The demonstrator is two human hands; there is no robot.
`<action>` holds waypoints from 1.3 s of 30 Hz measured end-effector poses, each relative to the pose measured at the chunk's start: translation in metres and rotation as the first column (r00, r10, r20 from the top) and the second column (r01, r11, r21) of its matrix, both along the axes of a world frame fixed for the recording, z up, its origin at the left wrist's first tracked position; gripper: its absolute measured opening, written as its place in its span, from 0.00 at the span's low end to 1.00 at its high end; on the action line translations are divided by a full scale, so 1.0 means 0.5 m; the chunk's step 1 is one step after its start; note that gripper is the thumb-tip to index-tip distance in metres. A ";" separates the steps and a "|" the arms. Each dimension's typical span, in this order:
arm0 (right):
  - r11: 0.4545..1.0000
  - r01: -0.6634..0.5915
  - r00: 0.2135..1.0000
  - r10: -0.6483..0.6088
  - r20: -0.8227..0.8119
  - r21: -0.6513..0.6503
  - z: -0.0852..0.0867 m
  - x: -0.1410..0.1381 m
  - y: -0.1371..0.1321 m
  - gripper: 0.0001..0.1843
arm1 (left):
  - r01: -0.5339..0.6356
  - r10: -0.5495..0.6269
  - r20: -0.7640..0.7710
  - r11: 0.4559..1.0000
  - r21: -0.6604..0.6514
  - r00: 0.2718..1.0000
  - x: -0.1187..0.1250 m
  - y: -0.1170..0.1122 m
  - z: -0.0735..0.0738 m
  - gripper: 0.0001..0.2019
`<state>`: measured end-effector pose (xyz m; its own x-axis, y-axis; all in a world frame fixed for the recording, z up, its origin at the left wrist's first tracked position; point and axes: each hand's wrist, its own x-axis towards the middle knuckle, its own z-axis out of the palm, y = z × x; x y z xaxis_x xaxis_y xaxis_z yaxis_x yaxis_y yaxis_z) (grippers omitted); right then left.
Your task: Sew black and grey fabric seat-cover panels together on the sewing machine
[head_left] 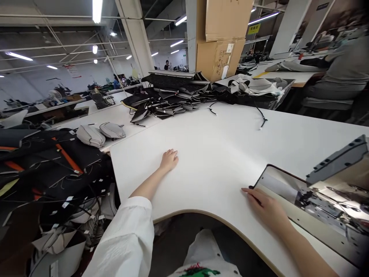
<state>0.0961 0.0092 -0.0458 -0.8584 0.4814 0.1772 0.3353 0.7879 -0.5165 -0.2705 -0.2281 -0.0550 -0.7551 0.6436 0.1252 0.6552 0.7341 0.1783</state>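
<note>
My left hand (169, 159) rests palm down on the bare white worktable (219, 154), fingers together and slightly curled, holding nothing. My right hand (263, 206) lies flat near the table's curved front edge, fingers stretched toward the corner of the sewing machine's metal bed plate (281, 184), touching its edge. The sewing machine (337, 184) stands at the right. A white sleeve covers my left upper arm.
A heap of black and grey fabric pieces (170, 98) lies at the table's far side. Black pieces with orange trim (52, 161) pile up at left, beside grey padded parts (100, 132). Cardboard boxes (221, 42) stand behind. A seated person (340, 73) works at far right.
</note>
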 end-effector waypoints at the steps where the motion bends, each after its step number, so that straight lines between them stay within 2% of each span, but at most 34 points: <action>1: 1.000 -0.001 1.000 0.001 -0.002 0.005 0.000 0.000 -0.002 0.21 | -0.002 0.002 -0.008 1.000 0.017 1.000 0.001 -0.001 -0.002 0.23; 6: 0.999 0.016 1.000 -0.016 0.010 0.038 0.002 -0.001 -0.009 0.21 | 0.007 -0.005 -0.019 0.996 0.094 1.000 0.003 -0.004 -0.009 0.21; 10: 0.999 0.043 0.999 -0.043 0.000 -0.030 0.012 -0.004 -0.009 0.21 | 0.008 -0.006 -0.010 0.991 0.136 1.000 0.019 -0.011 0.002 0.20; 14: 0.986 0.104 0.995 -0.104 0.003 -0.128 0.022 -0.012 -0.007 0.24 | 0.047 -0.048 0.006 0.990 0.135 0.999 0.089 -0.029 0.018 0.20; 17: 0.990 0.120 0.992 -0.123 -0.037 -0.069 0.014 -0.023 -0.003 0.27 | 0.093 -0.098 0.042 0.989 0.117 0.994 0.169 -0.054 0.019 0.20; 21: 0.978 0.091 0.996 -0.090 -0.016 0.190 -0.010 -0.054 0.014 0.29 | 0.124 -0.131 0.099 0.990 0.074 0.986 0.268 -0.128 0.008 0.27; 24: 0.961 -0.031 0.997 0.010 0.079 0.276 -0.023 -0.077 0.011 0.29 | 0.119 -0.120 0.092 0.993 0.011 0.989 0.320 -0.237 -0.001 0.41; 26: 0.952 -0.087 0.991 0.053 0.124 0.292 -0.025 -0.079 -0.004 0.28 | 0.059 -0.056 0.066 0.997 -0.045 0.996 0.334 -0.324 -0.007 0.49; 28: 0.943 -0.122 0.984 0.074 0.161 0.309 -0.022 -0.073 -0.023 0.29 | -0.026 0.032 0.059 0.995 -0.095 0.998 0.328 -0.399 -0.010 0.52; 30: 0.931 -0.140 0.979 0.079 0.190 0.337 -0.017 -0.064 -0.039 0.29 | -0.007 0.011 0.038 0.993 -0.118 0.999 0.309 -0.445 -0.012 0.51; 34: 0.913 -0.147 0.975 0.069 0.210 0.380 -0.010 -0.045 -0.049 0.30 | 0.103 -0.106 -0.028 0.990 -0.099 0.994 0.290 -0.458 -0.015 0.47; 39: 0.898 -0.177 0.975 0.104 0.198 0.402 -0.016 -0.048 -0.064 0.32 | 0.101 -0.103 -0.046 0.993 -0.057 0.994 0.294 -0.452 -0.023 0.47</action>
<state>0.0721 -0.0227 -0.0537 -0.9462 0.2677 0.1819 0.2574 0.9631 -0.0785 -0.1232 -0.4541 -0.0666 -0.6792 0.7236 0.1229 0.7340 0.6708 0.1064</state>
